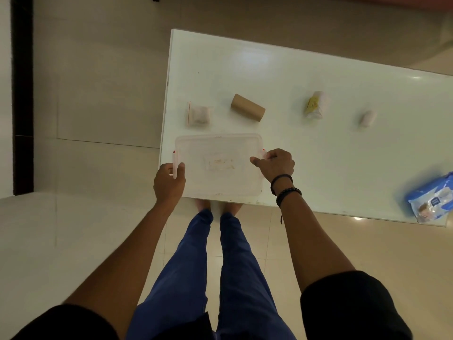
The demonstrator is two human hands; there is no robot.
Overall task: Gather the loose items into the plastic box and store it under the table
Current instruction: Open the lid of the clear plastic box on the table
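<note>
Pale floor tiles (98,94) all around, and a glossy white table (318,77) sticking into the middle of the shot, seen from straight above. Using the plastic box (218,165) as the reference: it sits on the near corner of the table with its translucent lid on, little red-tipped latches at both short ends. Left hand (169,182) is wrapped around the latch on the box's left end, fingers curled shut on it. Right hand (274,164) is doing the same at the right end, thumb on the lid and fingers closed over that latch, with dark bracelets (285,190) on the wrist.

Loose stuff is still out on the table. Just beyond the box's far left corner there's a small clear zip bag (198,115) with something pale in it. Beyond the far edge, a brown cardboard tube (247,107) lying on its side. Further right, a yellow and white packet (315,105), then a small white roll-ish thing (367,118), too blurry to identify. Well to the right of the box, at the near table edge, a blue wipes pack (432,198).

Blue trousers (196,266) below the box.
</note>
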